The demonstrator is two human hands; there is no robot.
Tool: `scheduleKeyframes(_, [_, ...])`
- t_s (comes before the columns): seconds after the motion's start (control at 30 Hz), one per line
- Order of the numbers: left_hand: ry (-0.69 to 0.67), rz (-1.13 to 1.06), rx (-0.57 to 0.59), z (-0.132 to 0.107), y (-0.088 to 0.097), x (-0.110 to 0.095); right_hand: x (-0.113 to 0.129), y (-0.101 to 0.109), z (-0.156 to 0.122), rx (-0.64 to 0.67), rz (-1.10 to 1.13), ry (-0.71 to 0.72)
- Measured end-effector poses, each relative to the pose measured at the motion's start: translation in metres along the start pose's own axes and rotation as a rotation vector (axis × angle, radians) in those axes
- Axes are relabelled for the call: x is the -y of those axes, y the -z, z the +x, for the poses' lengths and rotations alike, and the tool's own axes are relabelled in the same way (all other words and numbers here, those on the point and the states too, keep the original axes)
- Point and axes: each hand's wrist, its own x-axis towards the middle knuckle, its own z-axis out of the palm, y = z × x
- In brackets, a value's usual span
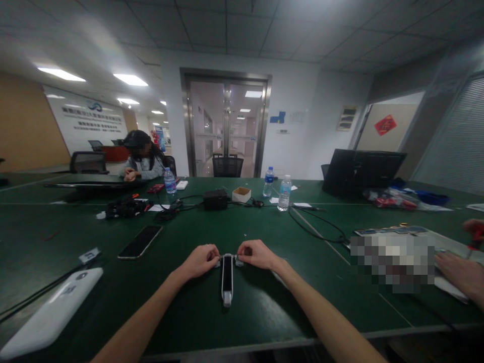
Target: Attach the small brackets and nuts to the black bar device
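Hands (201,260) (257,253) pinch small grey pieces (239,261); slim white-framed device (227,276) between them

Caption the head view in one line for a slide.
Left hand and right hand pinch small greyish pieces on either side of a slim white-rimmed device on a green table.

Your table (196,315) looks smooth, with a dull sheen; the device (227,275) before you shows white plastic around a glossy dark face, the phone (140,242) smooth glass, the bottles (284,194) clear plastic
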Motion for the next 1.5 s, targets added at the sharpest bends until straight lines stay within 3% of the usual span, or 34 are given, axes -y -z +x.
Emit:
scheduleKeyframes(0.43, [-0.01,0.003,-0.009,-0.0003,0.0018,-0.0039,0.009,-0.0014,-0.0006,-0.003,0.04,-0.073])
scheduleKeyframes(1.5, [-0.006,0.006,-0.005,-0.0005,0.0021,-0.0038,0.0007,-0.0055,0.0013,-0.001,-0.067,-0.005])
